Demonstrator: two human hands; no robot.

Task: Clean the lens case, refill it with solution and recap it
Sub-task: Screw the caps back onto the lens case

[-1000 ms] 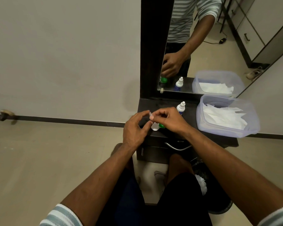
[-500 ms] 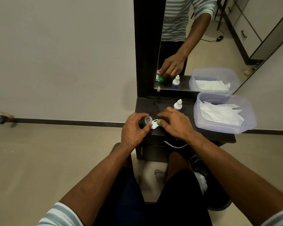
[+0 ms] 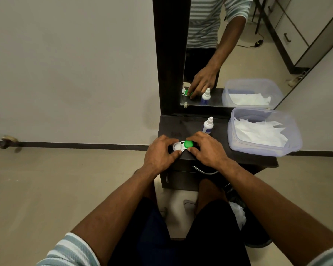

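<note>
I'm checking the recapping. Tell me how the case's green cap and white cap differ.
The green cap is bright green and sits on the right well by the right hand; the white cap is pale, on the left well, held by the left hand's fingers. Both are round and sit on the lens case.

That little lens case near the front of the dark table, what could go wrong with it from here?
The lens case sits close to the front edge of the table, so a push from the left hand or right hand might slide it off. The white cap may seat crooked while it is pressed. The right hand could also knock over the upright solution bottle just behind it.
</note>
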